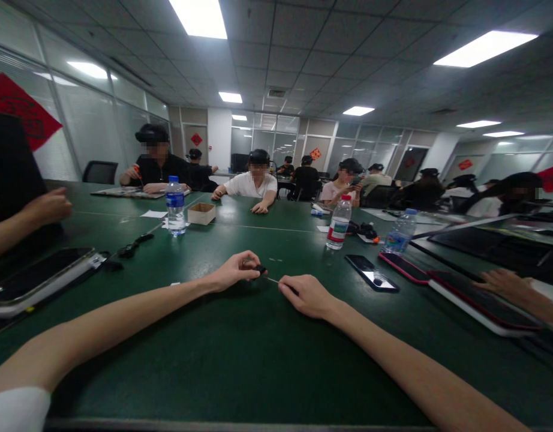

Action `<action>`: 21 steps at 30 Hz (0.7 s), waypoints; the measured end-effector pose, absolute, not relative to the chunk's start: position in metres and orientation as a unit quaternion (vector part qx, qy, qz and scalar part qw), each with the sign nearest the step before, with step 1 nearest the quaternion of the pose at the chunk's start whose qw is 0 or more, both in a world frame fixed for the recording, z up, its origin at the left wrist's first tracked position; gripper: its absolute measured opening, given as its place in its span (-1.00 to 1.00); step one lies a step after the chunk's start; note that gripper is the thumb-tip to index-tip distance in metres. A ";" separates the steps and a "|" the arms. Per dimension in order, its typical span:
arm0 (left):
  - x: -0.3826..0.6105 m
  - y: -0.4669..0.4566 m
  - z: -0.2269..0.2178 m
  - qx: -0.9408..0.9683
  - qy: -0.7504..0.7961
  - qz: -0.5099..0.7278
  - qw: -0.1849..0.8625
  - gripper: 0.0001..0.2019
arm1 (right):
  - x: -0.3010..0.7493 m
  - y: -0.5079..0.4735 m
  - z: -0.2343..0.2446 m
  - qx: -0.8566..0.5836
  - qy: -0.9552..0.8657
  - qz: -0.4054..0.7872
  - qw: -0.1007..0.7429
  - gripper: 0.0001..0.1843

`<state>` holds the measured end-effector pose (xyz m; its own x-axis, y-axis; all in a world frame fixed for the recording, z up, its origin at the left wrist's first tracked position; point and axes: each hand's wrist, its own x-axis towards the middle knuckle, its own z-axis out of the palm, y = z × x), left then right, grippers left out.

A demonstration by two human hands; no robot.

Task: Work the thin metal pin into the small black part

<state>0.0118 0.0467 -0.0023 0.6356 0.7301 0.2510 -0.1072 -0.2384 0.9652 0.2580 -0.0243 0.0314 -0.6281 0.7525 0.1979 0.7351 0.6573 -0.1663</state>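
Over the middle of the green table, my left hand pinches a small black piece between thumb and fingers; its kind is too small to make out. Facing it, my right hand is closed around the end of a thin, pale, needle-like rod. The rod points at the black piece, and its tip looks close to it or touching; I cannot tell which. Whatever handle the rod has is hidden inside my right fingers.
Right of my hands lie a phone and a red-edged phone. Water bottles and a small cardboard box stand farther back. A tablet-like device lies left. Other people's hands reach in from both sides.
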 end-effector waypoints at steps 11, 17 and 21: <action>0.008 0.050 -0.001 0.725 0.235 0.346 0.547 -0.57 | 0.258 -0.023 0.031 -0.419 -0.899 0.037 0.123 -0.64; 0.010 0.043 0.006 0.748 0.213 0.325 0.538 -0.69 | 0.258 -0.023 0.031 -0.428 -0.896 0.039 0.116 -0.63; 0.011 0.040 0.006 0.741 0.203 0.321 0.554 -0.66 | 0.257 -0.025 0.034 -0.440 -0.890 0.043 0.114 -0.62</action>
<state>0.0111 0.0399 0.0064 0.7106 0.6574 0.2507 -0.0550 -0.3034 0.9513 0.2573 -0.0247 0.0339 -0.5875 0.7923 0.1650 0.7727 0.6097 -0.1765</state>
